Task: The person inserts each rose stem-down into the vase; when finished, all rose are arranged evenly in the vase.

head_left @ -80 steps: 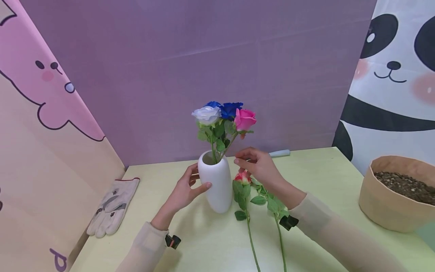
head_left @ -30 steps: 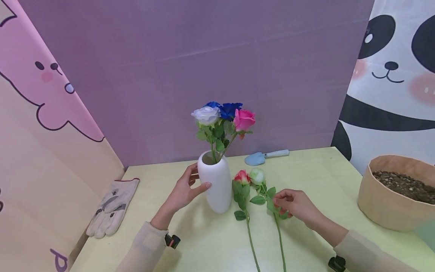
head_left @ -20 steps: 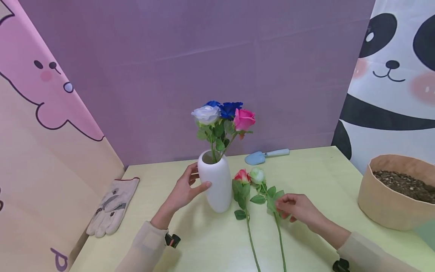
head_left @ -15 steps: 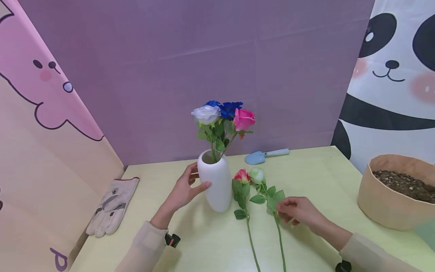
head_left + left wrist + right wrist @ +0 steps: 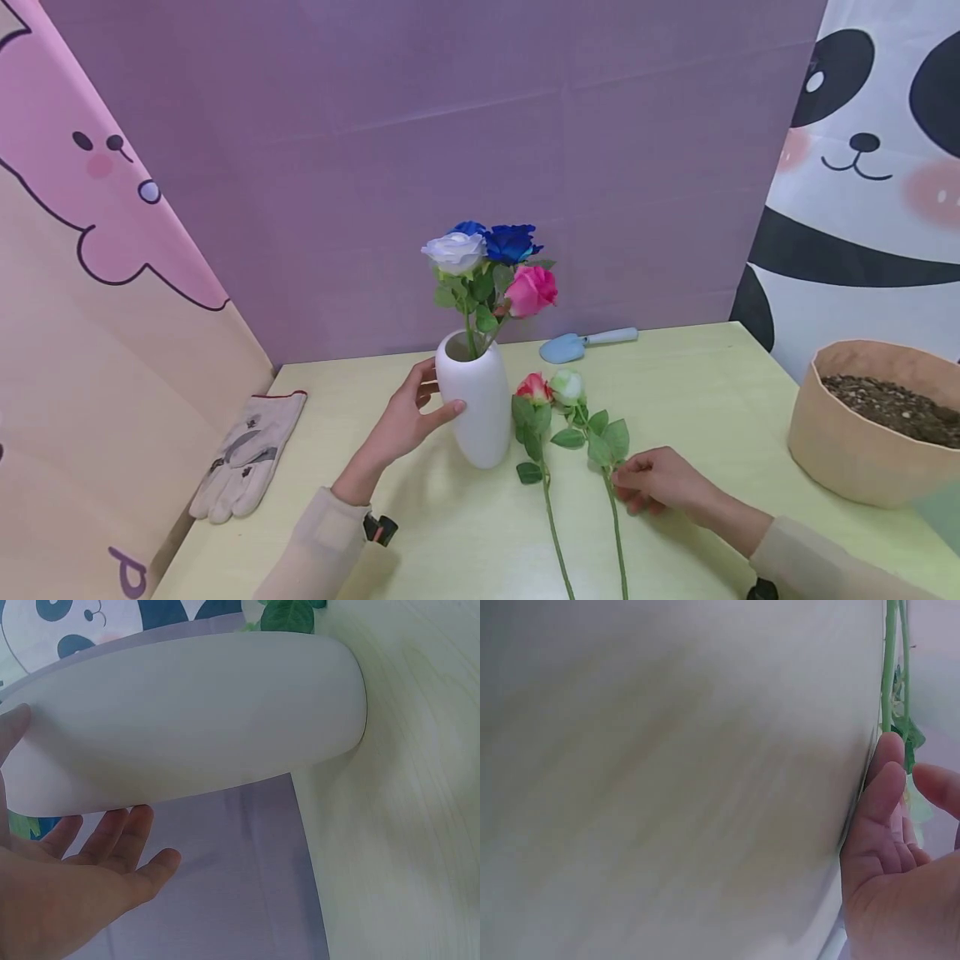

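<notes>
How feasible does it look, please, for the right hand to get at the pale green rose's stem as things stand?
Very likely yes: the right hand is right beside the stem, below most leaves; the red rose lies on the opposite side.

Tabletop booth [image 5: 712,400], purple backdrop [image 5: 405,158], panda print [image 5: 862,187]

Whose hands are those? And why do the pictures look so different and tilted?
They're one person's hands, not a robot's. The wide picture comes from a camera on the head, looking down. The close-ups come from little cameras on the wrists, so things look tipped over.

The left hand holds a white vase with flowers inside. The right hand is beside the stem of a pale rose; it doesn't seem to be gripping it.

The table also has a red rose, a blue shovel and a glove.
</notes>
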Demonstrator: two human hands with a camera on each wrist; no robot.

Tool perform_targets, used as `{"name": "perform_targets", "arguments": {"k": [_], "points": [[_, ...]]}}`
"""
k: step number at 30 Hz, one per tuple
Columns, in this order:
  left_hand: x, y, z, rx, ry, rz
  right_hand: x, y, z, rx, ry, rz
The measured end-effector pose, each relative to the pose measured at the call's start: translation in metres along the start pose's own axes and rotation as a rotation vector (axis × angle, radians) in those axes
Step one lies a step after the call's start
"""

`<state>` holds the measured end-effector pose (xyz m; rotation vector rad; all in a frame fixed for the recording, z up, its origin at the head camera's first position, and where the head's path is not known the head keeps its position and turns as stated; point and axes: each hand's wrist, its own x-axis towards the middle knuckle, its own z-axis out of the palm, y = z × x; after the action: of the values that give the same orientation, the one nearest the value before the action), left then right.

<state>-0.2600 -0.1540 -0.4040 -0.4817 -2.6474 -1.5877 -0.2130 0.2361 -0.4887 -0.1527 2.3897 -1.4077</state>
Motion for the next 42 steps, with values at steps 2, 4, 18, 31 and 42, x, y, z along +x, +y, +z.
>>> {"name": "perform_targets", "arguments": {"k": [2, 4, 18, 31, 42], "points": [[0.000, 0.000, 0.000, 0.000, 0.001, -0.001, 0.001, 0.000, 0.000, -0.001, -0.008, 0.002], [-0.001, 0.000, 0.000, 0.000, -0.001, -0.004, 0.002, 0.001, 0.000, -0.007, -0.009, 0.004], [0.000, -0.001, -0.001, 0.003, -0.009, 0.000, 0.008, 0.000, 0.003, -0.039, -0.007, -0.017], [0.000, 0.001, -0.001, 0.001, -0.010, -0.001, 0.008, -0.003, 0.002, 0.150, 0.003, 0.023], [0.001, 0.000, -0.001, 0.004, -0.007, -0.012, 0.015, -0.002, -0.003, 0.388, -0.111, 0.021]]}}
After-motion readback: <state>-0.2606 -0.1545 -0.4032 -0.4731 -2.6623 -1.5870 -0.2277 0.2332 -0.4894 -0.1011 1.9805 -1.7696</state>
